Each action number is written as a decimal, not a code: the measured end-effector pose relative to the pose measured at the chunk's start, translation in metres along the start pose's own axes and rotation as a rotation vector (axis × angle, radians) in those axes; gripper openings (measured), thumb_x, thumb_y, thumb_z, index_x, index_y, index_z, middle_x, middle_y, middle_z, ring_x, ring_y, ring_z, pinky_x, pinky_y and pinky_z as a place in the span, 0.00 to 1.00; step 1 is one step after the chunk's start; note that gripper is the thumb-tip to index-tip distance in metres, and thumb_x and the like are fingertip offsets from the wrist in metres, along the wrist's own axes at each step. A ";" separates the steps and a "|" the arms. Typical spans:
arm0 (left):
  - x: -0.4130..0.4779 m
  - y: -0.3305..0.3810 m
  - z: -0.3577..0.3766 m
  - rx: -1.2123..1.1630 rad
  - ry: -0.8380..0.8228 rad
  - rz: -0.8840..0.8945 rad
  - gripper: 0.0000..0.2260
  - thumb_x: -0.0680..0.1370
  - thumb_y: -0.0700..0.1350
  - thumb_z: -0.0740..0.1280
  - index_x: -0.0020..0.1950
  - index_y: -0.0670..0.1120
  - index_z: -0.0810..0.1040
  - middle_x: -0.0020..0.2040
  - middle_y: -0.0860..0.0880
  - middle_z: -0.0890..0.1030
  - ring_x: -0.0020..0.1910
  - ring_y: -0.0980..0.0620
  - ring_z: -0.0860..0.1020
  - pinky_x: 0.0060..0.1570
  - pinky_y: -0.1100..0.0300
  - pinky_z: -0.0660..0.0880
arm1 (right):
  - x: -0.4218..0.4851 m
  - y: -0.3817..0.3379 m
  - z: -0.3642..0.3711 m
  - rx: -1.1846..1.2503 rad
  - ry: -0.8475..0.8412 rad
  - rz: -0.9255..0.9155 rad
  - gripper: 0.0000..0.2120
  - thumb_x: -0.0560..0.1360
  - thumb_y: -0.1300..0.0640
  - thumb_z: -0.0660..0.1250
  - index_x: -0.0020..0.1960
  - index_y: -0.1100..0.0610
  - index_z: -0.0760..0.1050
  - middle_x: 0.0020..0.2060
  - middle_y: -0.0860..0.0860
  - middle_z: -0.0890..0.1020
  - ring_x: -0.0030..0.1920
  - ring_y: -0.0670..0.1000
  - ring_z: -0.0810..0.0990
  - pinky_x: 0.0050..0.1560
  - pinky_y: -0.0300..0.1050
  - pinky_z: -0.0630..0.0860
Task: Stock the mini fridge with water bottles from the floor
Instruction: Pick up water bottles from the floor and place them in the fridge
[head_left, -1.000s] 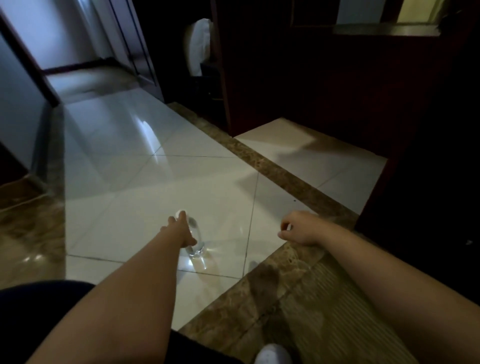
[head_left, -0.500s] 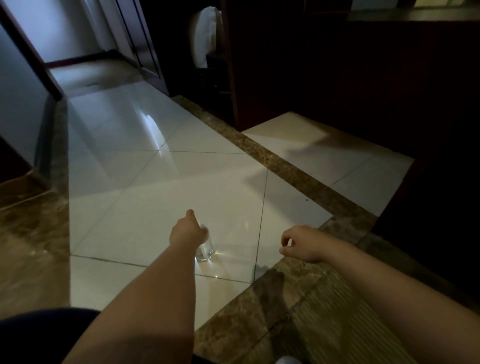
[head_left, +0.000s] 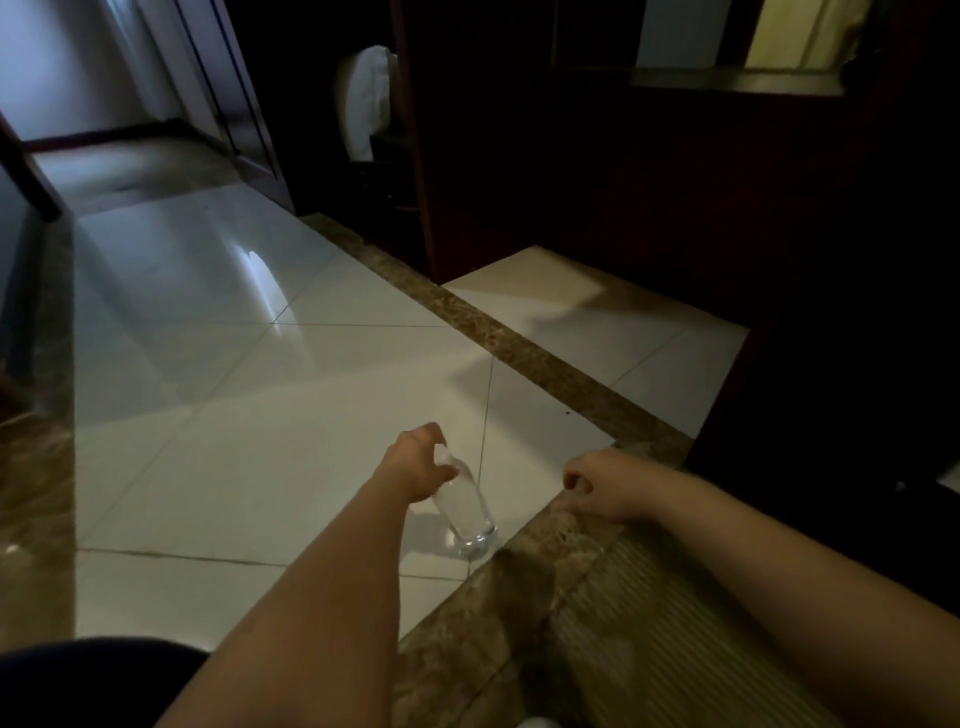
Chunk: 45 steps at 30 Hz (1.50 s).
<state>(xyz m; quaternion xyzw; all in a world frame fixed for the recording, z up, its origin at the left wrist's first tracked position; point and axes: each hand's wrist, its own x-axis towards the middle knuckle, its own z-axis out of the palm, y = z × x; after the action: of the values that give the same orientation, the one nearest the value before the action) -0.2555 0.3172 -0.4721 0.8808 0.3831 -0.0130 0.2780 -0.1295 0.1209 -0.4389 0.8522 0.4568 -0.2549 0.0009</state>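
A clear water bottle (head_left: 465, 512), tilted, base by the white tile (head_left: 291, 467), top in the left hand (head_left: 415, 467).

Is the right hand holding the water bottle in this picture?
No, the left hand grips the top of the water bottle, while the right hand is apart from it with curled fingers.
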 end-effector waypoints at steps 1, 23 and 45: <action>0.000 0.015 -0.002 -0.017 -0.029 0.058 0.16 0.71 0.46 0.72 0.56 0.44 0.74 0.57 0.41 0.76 0.51 0.43 0.77 0.48 0.54 0.75 | -0.006 0.006 -0.004 0.003 0.013 0.019 0.20 0.76 0.44 0.61 0.64 0.53 0.70 0.62 0.53 0.75 0.58 0.53 0.75 0.53 0.46 0.74; -0.079 0.291 -0.030 -0.361 -0.107 0.951 0.09 0.68 0.51 0.74 0.45 0.57 0.77 0.44 0.55 0.82 0.43 0.58 0.80 0.37 0.62 0.74 | -0.168 0.108 -0.082 0.426 0.652 0.133 0.34 0.70 0.50 0.72 0.70 0.52 0.60 0.64 0.50 0.73 0.63 0.50 0.74 0.62 0.51 0.74; -0.175 0.423 0.118 -0.113 -0.872 1.061 0.32 0.69 0.48 0.74 0.69 0.57 0.63 0.64 0.57 0.72 0.64 0.58 0.70 0.64 0.63 0.68 | -0.317 0.239 -0.047 0.793 1.090 0.357 0.08 0.69 0.57 0.74 0.42 0.46 0.78 0.37 0.41 0.84 0.42 0.40 0.83 0.46 0.40 0.78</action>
<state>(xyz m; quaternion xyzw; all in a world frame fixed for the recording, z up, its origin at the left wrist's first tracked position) -0.0684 -0.0921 -0.3280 0.8477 -0.2467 -0.2082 0.4210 -0.0665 -0.2539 -0.3148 0.8568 0.1173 0.0659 -0.4979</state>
